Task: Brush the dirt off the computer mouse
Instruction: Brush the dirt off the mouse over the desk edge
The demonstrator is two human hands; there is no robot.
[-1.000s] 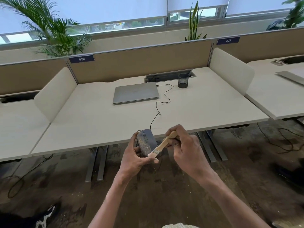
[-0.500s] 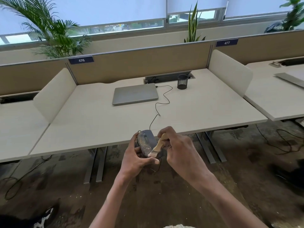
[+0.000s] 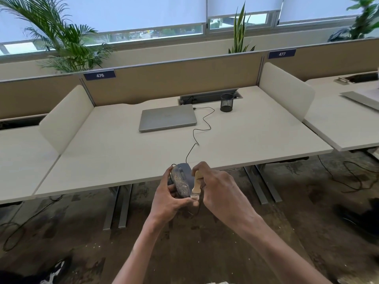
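Fingers of left hand wrapped round dirty mouse past worktop edge, long way twelve to six; right hand fingers pinching brush, bristles at mouse's five o'clock.

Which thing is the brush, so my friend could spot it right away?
Start at the wide pale desk with the closed grey laptop, then drop to its front edge. The right hand holds a small flat brush with a light wooden handle against the dusty dark corded mouse; it is the only wooden thing there.
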